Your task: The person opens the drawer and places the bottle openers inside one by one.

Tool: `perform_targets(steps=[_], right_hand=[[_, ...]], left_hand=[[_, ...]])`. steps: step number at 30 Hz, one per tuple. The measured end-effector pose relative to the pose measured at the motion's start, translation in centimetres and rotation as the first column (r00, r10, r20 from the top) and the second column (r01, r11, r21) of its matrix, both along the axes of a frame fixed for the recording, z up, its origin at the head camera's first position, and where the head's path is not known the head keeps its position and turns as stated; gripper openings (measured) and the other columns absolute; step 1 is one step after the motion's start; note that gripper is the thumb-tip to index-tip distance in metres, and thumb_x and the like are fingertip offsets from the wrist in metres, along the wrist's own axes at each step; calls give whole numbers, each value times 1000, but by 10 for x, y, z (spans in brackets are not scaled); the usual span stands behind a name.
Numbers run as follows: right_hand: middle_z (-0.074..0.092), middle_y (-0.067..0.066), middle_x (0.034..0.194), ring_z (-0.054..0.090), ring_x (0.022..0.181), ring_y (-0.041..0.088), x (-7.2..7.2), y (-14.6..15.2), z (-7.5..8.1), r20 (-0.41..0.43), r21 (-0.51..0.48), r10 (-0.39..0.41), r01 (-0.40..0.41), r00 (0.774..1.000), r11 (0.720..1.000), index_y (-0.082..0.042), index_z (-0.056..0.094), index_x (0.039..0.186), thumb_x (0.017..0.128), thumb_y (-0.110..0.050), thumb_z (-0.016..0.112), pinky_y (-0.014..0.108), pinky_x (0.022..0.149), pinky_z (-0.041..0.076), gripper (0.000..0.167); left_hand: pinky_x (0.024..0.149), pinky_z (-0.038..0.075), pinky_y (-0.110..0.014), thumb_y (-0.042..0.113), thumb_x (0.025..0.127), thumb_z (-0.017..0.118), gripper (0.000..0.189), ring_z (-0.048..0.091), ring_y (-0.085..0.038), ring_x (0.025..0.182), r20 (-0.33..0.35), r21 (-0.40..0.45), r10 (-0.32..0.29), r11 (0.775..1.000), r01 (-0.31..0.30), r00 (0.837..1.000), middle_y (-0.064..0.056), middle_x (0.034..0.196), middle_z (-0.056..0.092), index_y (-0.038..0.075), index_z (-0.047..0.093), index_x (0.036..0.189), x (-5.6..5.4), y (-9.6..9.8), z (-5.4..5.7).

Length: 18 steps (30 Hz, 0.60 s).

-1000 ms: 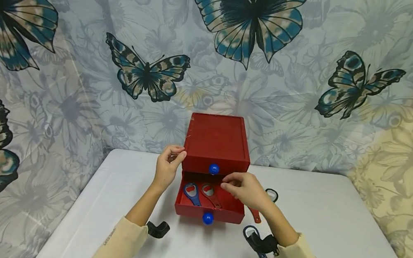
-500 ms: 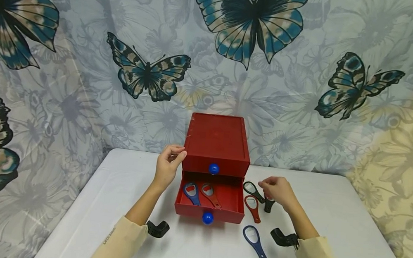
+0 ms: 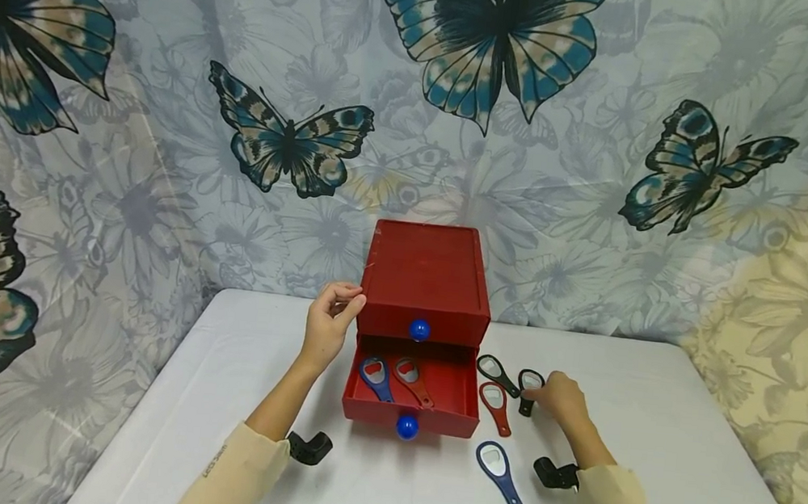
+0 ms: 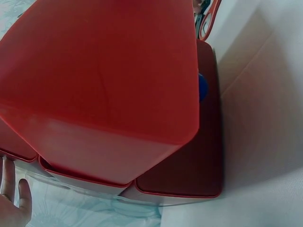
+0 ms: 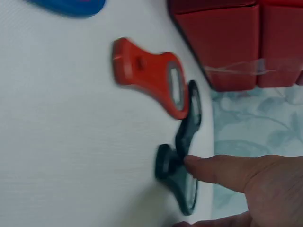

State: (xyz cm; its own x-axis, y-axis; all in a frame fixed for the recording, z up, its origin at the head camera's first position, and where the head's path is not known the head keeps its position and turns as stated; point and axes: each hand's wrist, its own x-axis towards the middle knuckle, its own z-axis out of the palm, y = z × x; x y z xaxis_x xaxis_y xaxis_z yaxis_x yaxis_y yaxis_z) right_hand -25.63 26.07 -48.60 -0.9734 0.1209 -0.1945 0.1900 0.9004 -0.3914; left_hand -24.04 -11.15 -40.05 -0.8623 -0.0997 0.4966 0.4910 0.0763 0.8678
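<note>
A red two-drawer cabinet (image 3: 424, 270) stands mid-table with its lower drawer (image 3: 448, 402) pulled out. My left hand (image 3: 327, 330) rests at the cabinet's upper left edge, fingers extended in the left wrist view. Lying in that drawer are a blue bottle opener (image 3: 382, 386) and a red one. My right hand (image 3: 565, 401) reaches to a black bottle opener (image 3: 526, 408) on the table; in the right wrist view the thumb (image 5: 213, 168) is straight and overlaps the opener. Beside it lie a dark green bottle opener (image 3: 504, 382) and a red bottle opener (image 3: 497, 418).
Nearer the front of the white table (image 3: 381, 493), a blue bottle opener (image 3: 502, 480) lies apart from the others. Blue ball knobs, such as the lower one (image 3: 407, 427), stick out from the drawers. A butterfly-print cloth (image 3: 544, 233) hangs behind the table.
My right hand has moved from over the open drawer out to the right, then down to the black bottle opener. The left hand stays at the cabinet's edge.
</note>
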Motion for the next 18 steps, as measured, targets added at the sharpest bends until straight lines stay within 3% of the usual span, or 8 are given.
perform_targets(steps=[4, 11, 18], right_hand=[[59, 20, 75, 53, 66, 27, 1, -1, -6, 12, -23, -16, 16, 1000, 1000, 17, 59, 91, 79, -26, 75, 34, 55, 45, 47], [63, 26, 81, 55, 67, 29, 0, -3, -8, 8, -18, -14, 14, 1000, 1000, 19, 59, 94, 77, -20, 76, 33, 55, 47, 46], [62, 22, 73, 53, 64, 27, 3, 4, -13, -32, -27, -41, 40, 999, 999, 14, 59, 82, 72, -8, 71, 32, 53, 45, 27]], left_hand=[[84, 49, -16, -5, 91, 60, 17, 58, 6, 93, 1, -3, 6, 1000, -6, 1000, -33, 110, 56, -19, 58, 100, 0, 0, 0], [84, 50, -19, -6, 90, 61, 14, 57, 6, 93, 1, 4, 29, 1000, -29, 1000, -30, 108, 57, -17, 58, 99, -1, 1, -1], [83, 50, -21, -4, 91, 62, 16, 57, 5, 94, 12, 9, 33, 999, -33, 999, -28, 112, 58, -15, 60, 103, -18, -3, -23]])
